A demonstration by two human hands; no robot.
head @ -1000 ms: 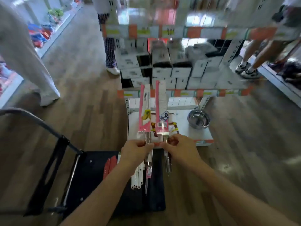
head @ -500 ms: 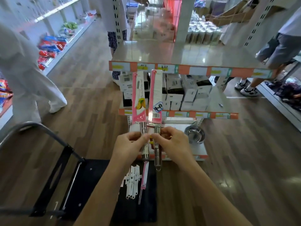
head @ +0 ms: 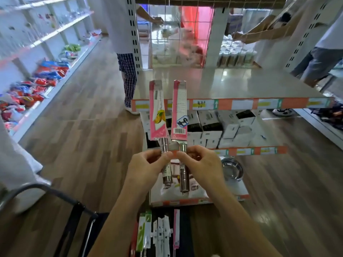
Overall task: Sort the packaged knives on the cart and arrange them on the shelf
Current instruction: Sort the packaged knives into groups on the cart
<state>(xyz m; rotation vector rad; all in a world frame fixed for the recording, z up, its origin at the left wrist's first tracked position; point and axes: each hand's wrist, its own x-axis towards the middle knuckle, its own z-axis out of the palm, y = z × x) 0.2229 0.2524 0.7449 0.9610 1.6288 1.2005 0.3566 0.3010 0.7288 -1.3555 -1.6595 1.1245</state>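
My left hand (head: 146,168) pinches the steel handle of a knife in a pink sleeve with a lemon picture (head: 157,115), blade end up. My right hand (head: 202,166) pinches the handle of a second pink-sleeved knife (head: 179,112), its barcode side toward me. Both knives stand side by side in front of the bare upper shelf (head: 222,84). Below my arms, several more packaged knives (head: 161,232), green, white and pink, lie on the black cart (head: 89,230).
White and black boxes (head: 219,127) fill the middle shelf. A steel bowl (head: 232,168) sits on the bottom shelf. A person in checked trousers (head: 128,76) stands left of the rack; other people reach in at right. A goods shelf (head: 37,80) lines the left aisle.
Both hands have lifted the two pink knives from the bottom-shelf level up to the front edge of the upper shelf. My view has tilted upward with them.
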